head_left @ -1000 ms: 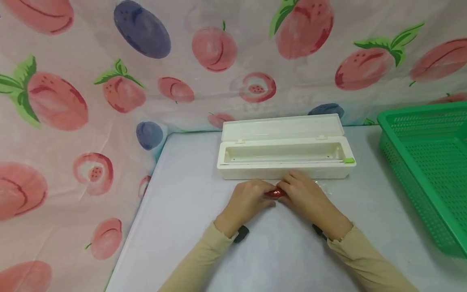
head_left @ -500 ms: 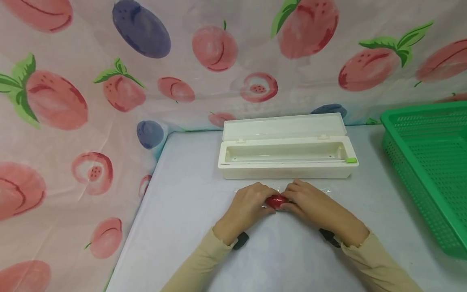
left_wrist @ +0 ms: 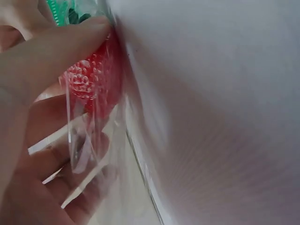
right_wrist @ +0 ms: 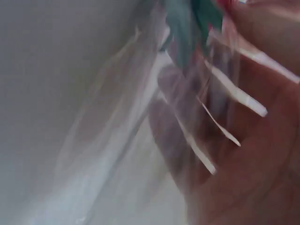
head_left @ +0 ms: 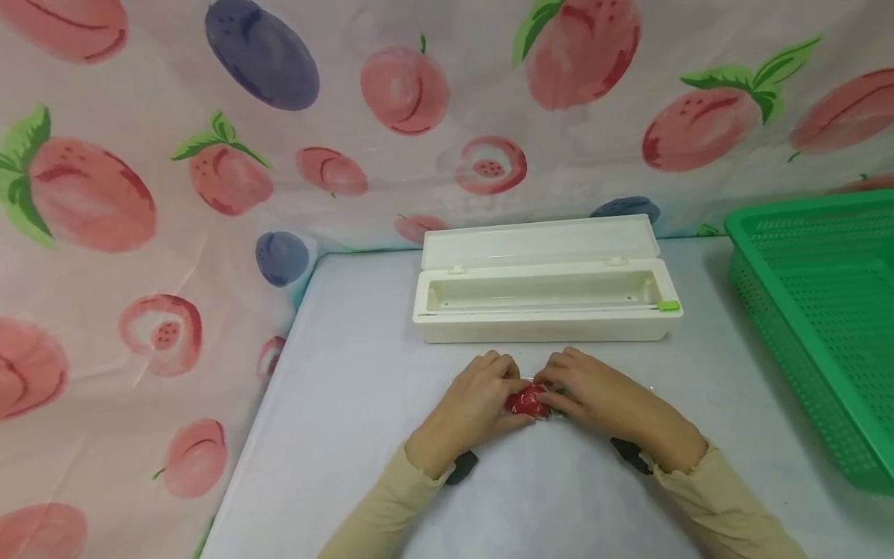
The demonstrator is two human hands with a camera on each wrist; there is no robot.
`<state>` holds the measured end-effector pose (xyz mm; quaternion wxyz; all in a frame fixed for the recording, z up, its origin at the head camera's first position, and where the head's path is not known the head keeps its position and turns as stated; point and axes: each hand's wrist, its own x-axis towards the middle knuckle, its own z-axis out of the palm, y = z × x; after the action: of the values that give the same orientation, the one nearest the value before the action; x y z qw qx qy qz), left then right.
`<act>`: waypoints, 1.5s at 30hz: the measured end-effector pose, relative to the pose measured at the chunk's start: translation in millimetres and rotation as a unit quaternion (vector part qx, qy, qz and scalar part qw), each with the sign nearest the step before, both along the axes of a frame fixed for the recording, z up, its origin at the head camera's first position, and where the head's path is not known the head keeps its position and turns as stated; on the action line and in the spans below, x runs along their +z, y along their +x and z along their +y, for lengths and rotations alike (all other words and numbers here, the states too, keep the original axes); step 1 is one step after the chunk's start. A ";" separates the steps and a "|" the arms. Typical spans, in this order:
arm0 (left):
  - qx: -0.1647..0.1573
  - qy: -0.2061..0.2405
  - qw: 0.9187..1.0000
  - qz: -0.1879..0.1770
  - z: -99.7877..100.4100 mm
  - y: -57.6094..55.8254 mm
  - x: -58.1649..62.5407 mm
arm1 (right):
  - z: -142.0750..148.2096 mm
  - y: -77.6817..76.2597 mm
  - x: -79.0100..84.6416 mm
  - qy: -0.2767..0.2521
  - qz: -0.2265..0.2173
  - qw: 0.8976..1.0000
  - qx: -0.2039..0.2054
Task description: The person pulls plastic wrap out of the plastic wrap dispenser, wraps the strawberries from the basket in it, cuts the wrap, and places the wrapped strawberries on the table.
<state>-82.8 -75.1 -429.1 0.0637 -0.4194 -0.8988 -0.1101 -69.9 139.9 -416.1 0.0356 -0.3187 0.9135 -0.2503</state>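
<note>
A red strawberry (head_left: 527, 401) with green leaves (right_wrist: 185, 35) lies between both hands, low over the white table, wrapped in clear cling film (left_wrist: 82, 150). My left hand (head_left: 473, 405) holds its left side, thumb on the near side and fingers on the far side. At the leafy right end my right hand (head_left: 604, 397) grips the wrapped strawberry, its thumb and index finger touching it. Loose film hangs past the fingers in both wrist views. The palms hide part of the fruit.
Behind the hands stands a long white cling film box (head_left: 541, 330), its lid (head_left: 541, 242) tipped back and a green slider (head_left: 668, 306) at its right end. A green basket (head_left: 782, 334) stands at the right. Fruit-patterned cloth (head_left: 335, 93) hangs behind and to the left.
Both hands have drawn the strawberry back from the box toward the person. More of its red surface shows between the fingers now. Box and basket have stayed put.
</note>
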 end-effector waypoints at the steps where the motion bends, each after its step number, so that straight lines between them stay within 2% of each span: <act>1: 0.000 -0.007 1.000 -0.004 -0.3 0.6 -0.8 | -1.5 0.6 0.0 0.004 0.005 1.000 -0.004; 10: 0.000 -0.018 0.998 -0.052 -1.3 0.3 -2.9 | -6.7 6.5 -1.6 0.036 0.040 0.998 -0.015; 13: 0.005 -0.011 0.998 -0.056 -2.1 -1.5 -1.3 | -6.4 6.7 -3.1 0.033 0.045 0.998 -0.017; 16: 0.012 0.016 0.998 -0.055 -3.9 -3.9 1.0 | -5.9 6.6 -3.2 0.026 0.036 0.999 -0.022; 20: 0.005 0.051 0.998 -0.047 -6.3 -6.5 2.5 | -4.7 5.7 -3.6 0.019 0.023 0.999 -0.022; 24: -0.012 0.056 0.998 -0.040 -7.0 -7.1 2.4 | -2.9 5.8 -5.1 0.011 0.016 1.000 -0.018; 29: -0.010 0.055 0.997 -0.048 -6.6 -6.8 2.4 | -0.5 6.2 -6.8 0.003 0.012 1.000 -0.012; 32: -0.002 0.065 0.995 -0.069 -7.3 -6.5 3.3 | -0.5 6.5 -7.1 0.002 -0.005 1.000 -0.016; 35: 0.005 0.071 0.993 -0.091 -8.4 -6.1 3.9 | -1.5 7.2 -6.5 0.005 -0.021 0.999 -0.036; 39: 0.012 0.063 0.992 -0.111 -9.9 -6.6 5.0 | -3.3 7.0 -4.9 0.005 -0.019 0.998 -0.056; 45: 0.009 0.054 0.988 -0.148 -11.8 -8.8 6.0 | -3.0 5.3 -2.8 0.014 -0.020 0.999 -0.046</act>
<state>-91.7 -86.9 -423.0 -0.0460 -0.3860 -0.8950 -0.2187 -64.7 136.9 -418.9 0.0472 -0.2712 0.9296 -0.2452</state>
